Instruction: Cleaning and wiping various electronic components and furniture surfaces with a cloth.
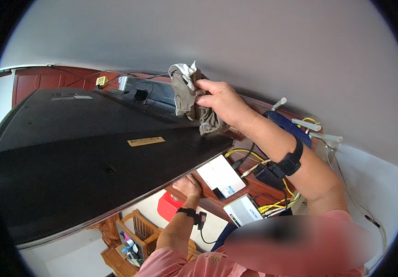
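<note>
My right hand (221, 100) holds a crumpled grey-brown cloth (185, 91) with white patches, between thumb and fingers. The cloth hangs over the back of a large black flat-screen television (91, 162), near the wall. Part of it drapes down to the television's lower back edge. My left hand (188, 187) is at the front edge of a reddish-brown wooden cabinet (207, 202), close beside the television's rim. Its fingers are partly hidden, so I cannot tell how firmly they grip.
A white network box (221, 176) and a smaller vented modem (243, 210) with yellow cables sit on the cabinet. Behind my right forearm is a dark blue router (282, 123) with white antennas. A red container (169, 206) and a wooden organiser (138, 230) are below.
</note>
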### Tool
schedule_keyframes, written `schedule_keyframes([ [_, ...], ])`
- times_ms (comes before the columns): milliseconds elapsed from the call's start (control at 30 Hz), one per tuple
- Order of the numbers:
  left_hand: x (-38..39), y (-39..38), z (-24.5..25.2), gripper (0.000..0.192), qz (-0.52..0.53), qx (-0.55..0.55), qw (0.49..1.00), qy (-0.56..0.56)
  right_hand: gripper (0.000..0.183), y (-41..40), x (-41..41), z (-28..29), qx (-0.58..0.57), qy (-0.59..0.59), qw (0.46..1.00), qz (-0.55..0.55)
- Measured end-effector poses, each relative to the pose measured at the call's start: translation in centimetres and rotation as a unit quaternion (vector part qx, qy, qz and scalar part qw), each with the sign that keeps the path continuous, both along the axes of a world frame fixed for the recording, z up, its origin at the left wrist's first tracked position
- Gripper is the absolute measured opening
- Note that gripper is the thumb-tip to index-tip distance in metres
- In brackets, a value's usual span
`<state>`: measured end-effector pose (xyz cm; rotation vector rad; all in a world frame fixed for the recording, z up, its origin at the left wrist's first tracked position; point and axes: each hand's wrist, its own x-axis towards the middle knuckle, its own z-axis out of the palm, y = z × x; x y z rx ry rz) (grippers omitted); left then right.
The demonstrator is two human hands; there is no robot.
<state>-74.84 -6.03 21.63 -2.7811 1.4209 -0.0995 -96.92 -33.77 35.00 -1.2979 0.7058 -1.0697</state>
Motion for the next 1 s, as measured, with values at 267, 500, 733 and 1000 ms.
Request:
schedule_keyframes([
  [267, -4.0, -2.1, 4.6, 0.047, 0.051, 0.03, 0.991, 0.119, 0.029, -0.6, 1.8, -0.9, 0.014, -0.029, 0.999, 0.004],
  [500, -1.3, -0.8, 2.0, 0.045, 0.06, 0.035, 0.993, 0.091, 0.032, 0.4, -2.5, 1.0, 0.068, -0.043, 0.997, -0.01],
  [733, 0.2, 0.3, 0.1, 0.048, 0.007, -0.001, 1.0, 0.01, 0.04, 2.2, -6.2, 2.1, 0.197, -0.134, 0.971, -0.01],
  [1000, -0.2, -0.1, -0.1, 0.047, 0.003, -0.083, 0.996, 0.033, 0.04, 6.3, -9.9, 3.7, 0.239, -0.152, 0.959, -0.022],
])
